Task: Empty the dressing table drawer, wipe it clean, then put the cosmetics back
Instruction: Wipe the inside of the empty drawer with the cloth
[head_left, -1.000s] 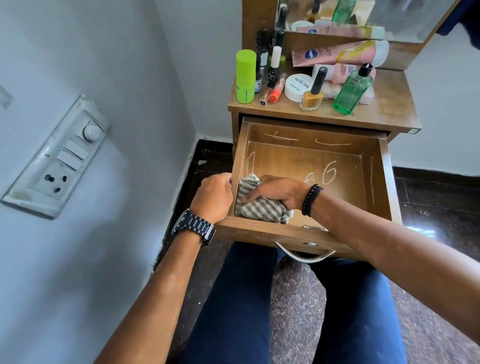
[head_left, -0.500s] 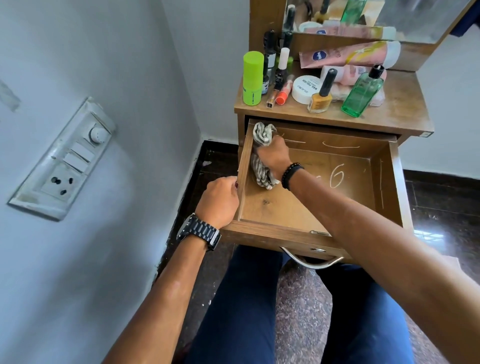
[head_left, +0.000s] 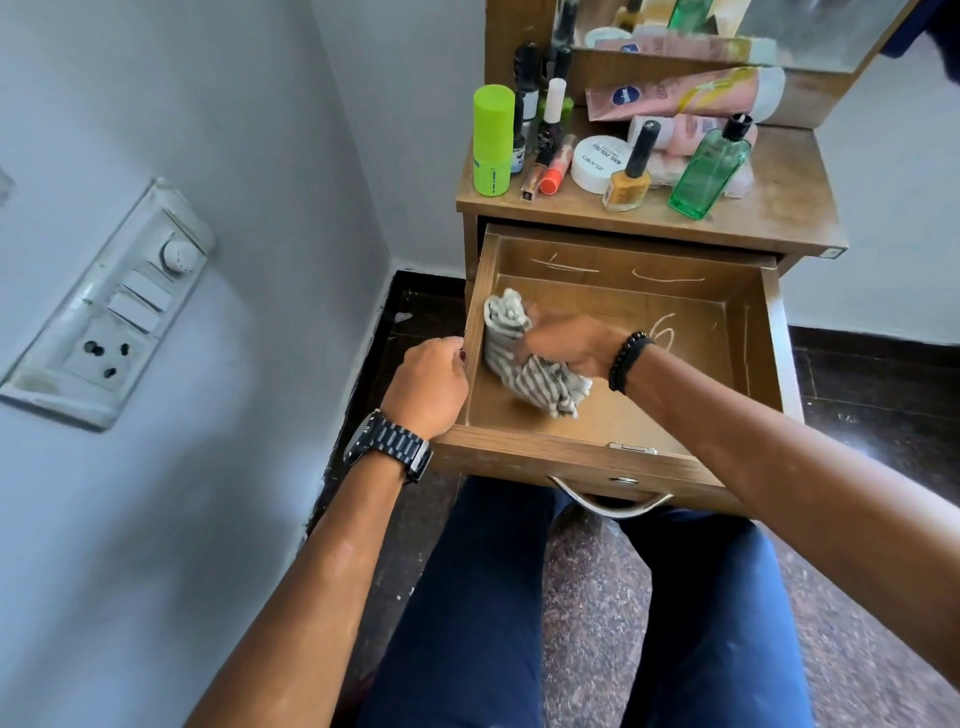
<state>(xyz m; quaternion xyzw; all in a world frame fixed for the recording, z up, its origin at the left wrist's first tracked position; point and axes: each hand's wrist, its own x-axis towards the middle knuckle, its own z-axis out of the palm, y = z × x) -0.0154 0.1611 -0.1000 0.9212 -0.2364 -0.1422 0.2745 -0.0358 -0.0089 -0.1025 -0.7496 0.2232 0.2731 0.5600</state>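
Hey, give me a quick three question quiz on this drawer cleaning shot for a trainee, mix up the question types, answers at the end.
1. True or false: cosmetics lie inside the open drawer.
2. Which hand holds the striped cloth? A) left hand B) right hand C) neither
3. Fill in: the left hand grips the drawer's ___ side wall.

Key:
1. False; only the cloth is in it. The green bottle and the rest stand on the tabletop.
2. B; the right hand bunches it against the drawer floor.
3. Left.
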